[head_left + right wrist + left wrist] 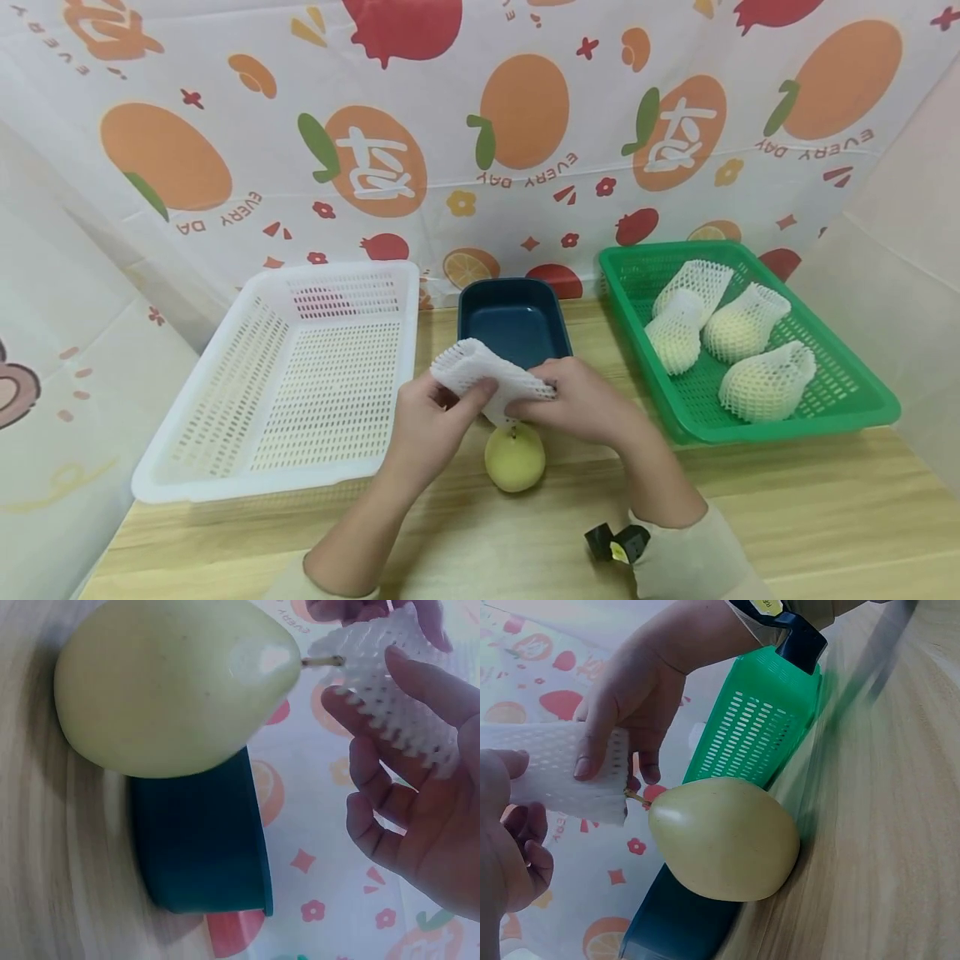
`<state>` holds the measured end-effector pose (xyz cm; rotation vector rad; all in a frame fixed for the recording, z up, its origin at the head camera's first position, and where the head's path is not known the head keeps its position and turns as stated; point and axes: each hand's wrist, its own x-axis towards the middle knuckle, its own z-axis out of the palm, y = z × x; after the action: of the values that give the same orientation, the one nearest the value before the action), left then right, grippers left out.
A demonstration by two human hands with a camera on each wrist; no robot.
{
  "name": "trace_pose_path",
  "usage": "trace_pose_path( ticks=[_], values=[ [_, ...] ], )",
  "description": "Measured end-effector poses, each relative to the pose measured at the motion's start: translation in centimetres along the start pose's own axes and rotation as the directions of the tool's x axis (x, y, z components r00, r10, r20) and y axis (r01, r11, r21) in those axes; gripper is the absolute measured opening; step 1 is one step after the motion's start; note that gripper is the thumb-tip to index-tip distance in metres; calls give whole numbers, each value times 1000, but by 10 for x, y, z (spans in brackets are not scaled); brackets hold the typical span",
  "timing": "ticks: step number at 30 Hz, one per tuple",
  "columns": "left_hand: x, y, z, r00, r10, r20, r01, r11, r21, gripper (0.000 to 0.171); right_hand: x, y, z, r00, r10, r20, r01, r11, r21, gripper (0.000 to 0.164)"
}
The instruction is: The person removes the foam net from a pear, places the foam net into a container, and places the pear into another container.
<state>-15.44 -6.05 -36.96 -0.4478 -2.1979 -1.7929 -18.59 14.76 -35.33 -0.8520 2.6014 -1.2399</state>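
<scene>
A white foam fruit net (498, 379) is stretched between both hands above the table. The left hand (432, 417) pinches one end between thumb and fingers. At the other end, the right hand (581, 398) grips the net near its edge, thumb on the near side. Just below it, a yellow-green pear (514, 460) stands upright on the table, stem up. Its stem reaches close to the net's edge in the left wrist view, where the pear (724, 838) is bare. Whether stem and net touch, I cannot tell.
A white basket (202, 490) stands on the left. Behind the hands is a dark blue bin (513, 321). The green basket (795, 429) on the right holds several netted pears (767, 383). A fruit-printed cloth (450, 125) hangs at the back of the wooden table (480, 550).
</scene>
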Motion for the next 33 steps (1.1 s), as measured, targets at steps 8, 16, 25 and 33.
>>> trace_pose_path(
  ticks=[8,16,25,33],
  values=[
    [1,-5,0,999,-23,-33,24,999,22,25,-4,7,-11,986,19,-164,-11,999,46,11],
    [3,-4,-1,997,-43,-69,43,999,-15,22,-4,14,-18,973,65,-222,-49,996,76,18],
    [3,-10,2,996,-70,-59,72,997,26,25,-1,19,-19,930,123,-347,-69,984,164,28],
    [5,-12,2,992,-96,-76,100,994,46,22,3,27,-18,896,169,-411,-95,976,194,27]
  ],
)
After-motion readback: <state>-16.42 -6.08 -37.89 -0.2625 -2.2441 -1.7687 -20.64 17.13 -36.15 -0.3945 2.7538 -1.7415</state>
